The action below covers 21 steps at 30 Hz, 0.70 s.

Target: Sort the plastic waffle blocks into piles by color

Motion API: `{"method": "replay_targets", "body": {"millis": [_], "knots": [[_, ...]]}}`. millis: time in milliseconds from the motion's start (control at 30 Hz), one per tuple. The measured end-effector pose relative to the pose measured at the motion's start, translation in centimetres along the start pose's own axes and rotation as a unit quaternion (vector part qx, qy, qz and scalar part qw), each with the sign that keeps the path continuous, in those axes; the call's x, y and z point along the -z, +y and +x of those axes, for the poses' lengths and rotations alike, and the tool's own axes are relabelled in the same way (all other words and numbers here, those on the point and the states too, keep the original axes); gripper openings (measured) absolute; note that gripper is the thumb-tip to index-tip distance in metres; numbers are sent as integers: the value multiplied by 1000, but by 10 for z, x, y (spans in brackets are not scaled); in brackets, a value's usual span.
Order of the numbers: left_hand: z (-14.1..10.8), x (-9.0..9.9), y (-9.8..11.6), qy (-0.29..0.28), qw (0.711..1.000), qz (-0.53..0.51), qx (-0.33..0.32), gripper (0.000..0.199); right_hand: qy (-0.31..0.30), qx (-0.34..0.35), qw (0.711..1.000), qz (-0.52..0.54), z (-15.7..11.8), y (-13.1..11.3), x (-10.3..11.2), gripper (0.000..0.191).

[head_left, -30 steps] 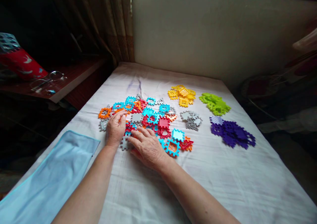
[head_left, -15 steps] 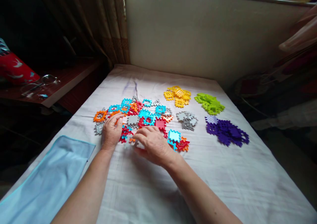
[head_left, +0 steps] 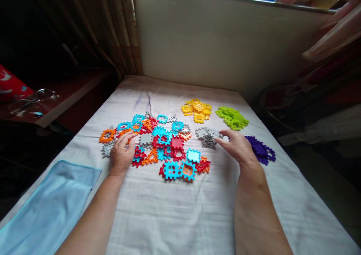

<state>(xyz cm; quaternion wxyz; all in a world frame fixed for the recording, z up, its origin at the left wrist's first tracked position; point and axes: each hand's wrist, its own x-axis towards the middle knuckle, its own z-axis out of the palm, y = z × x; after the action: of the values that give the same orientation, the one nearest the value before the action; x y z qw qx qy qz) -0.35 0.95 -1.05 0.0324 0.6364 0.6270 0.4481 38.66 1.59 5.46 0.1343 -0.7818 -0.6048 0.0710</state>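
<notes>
Red, blue, orange and gray notched plastic pieces lie in a mixed pile (head_left: pixel 177 142) on the sheet. My left hand (head_left: pixel 123 151) rests at the pile's left side, its fingers curled near orange and gray pieces; whether they touch one is unclear. Out to the right, my right hand (head_left: pixel 235 145) is at the gray pile (head_left: pixel 208 137), thumb and fingertips closed on a gray piece at its right edge. Behind are a yellow pile (head_left: pixel 197 110) and a green pile (head_left: pixel 232 117). A purple pile (head_left: pixel 261 150) is partly hidden behind my right hand.
A light blue cloth (head_left: pixel 56 198) lies at the left of the sheet-covered surface (head_left: pixel 169 217). Further left, glasses (head_left: pixel 42 95) and a red patterned object (head_left: pixel 12 85) sit on a brown table (head_left: pixel 60 97). A pale panel (head_left: pixel 197 40) rises at the back.
My right hand has moved from the mixed pile rightward to the gray pile, uncovering blue, orange and red pieces at the front. My left hand has stayed beside the mixed pile. The view has shifted slightly.
</notes>
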Motion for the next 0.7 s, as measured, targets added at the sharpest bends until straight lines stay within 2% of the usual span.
{"method": "replay_targets", "body": {"millis": [133,267,367,467,567,700], "knots": [[0,1,4,33,999,-12,1,28,-45,-15,999,-4,0,-6,-2,40],[4,9,7,80,997,-4,-6,26,-45,-6,999,-13,1,-8,-2,44],[10,22,-3,129,992,9,9,25,-20,6,1000,-14,0,-10,0,43],[14,31,-20,174,983,33,55,26,-12,20,1000,1,-2,-15,4,41],[12,30,-29,169,980,61,89,29,-10,29,999,18,-5,-20,7,39],[0,18,-23,106,977,103,150,40,-8,34,999,40,-5,-20,8,39]]}}
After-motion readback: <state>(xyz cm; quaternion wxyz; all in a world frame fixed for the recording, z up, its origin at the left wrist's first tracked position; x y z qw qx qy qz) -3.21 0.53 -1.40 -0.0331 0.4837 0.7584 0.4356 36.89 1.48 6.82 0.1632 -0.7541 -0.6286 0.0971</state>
